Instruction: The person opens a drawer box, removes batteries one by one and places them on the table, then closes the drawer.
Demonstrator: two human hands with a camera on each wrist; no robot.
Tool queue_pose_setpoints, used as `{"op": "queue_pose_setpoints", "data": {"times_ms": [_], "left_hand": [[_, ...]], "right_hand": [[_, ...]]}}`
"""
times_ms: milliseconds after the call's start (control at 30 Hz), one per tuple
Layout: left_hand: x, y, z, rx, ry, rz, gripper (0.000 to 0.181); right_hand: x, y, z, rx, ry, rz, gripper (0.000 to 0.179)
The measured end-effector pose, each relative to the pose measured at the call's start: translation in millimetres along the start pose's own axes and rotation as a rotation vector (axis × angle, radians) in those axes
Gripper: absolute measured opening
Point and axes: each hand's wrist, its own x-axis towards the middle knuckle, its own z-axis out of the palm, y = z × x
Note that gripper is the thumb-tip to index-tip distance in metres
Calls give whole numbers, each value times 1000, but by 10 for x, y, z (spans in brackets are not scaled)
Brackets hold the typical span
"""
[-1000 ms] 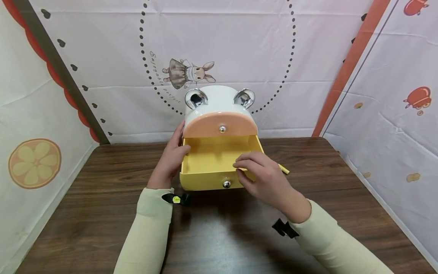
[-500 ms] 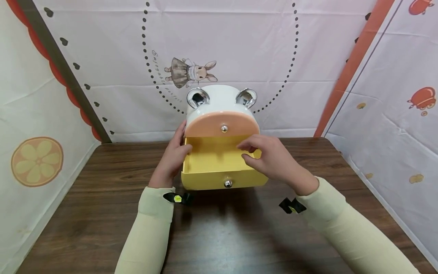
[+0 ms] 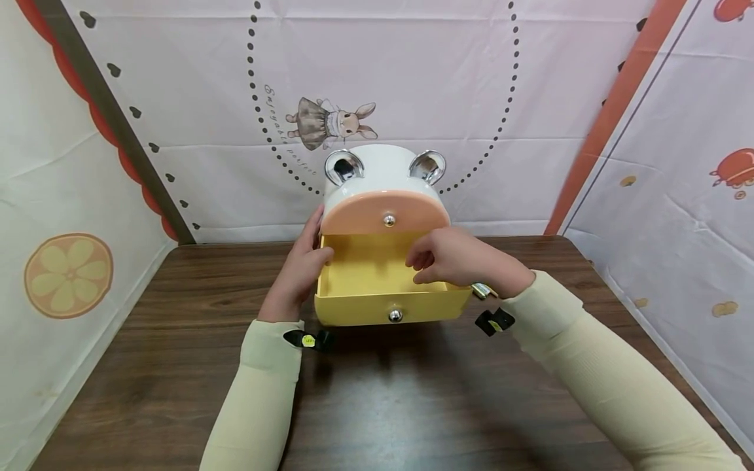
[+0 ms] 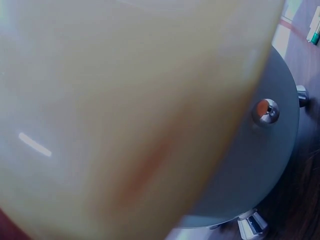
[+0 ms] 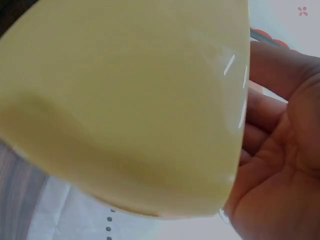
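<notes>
A small white frog-like storage box with chrome eyes stands at the table's back, its peach upper drawer closed. Its yellow lower drawer is pulled far out, the floor bare where it shows. My left hand holds the left side, fingers along the box and thumb over the drawer's rim. My right hand reaches over the drawer's right side, fingers loosely bent, a gap between thumb and fingertips. In the right wrist view, the yellow drawer wall hides those fingertips.
Small yellow-and-silver sticks lie on the dark wooden table right of the drawer, partly behind my right wrist. A printed cloth wall rises just behind the box, and others stand at both sides.
My right hand has gone from over the drawer's front right corner further back over its right side, its fingers dipping inside. The left hand keeps its place at the drawer.
</notes>
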Motion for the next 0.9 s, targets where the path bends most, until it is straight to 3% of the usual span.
{"op": "queue_pose_setpoints", "data": {"times_ms": [167, 367, 900], "left_hand": [[1, 2, 5, 1, -3, -4, 92], [8, 7, 15, 6, -15, -6, 91], [-7, 26, 5, 2, -7, -14, 94]], "right_hand": [[105, 2, 6, -13, -96, -25, 19], [196, 18, 51, -11, -189, 19, 17], [414, 16, 208, -112, -339, 2, 19]]}}
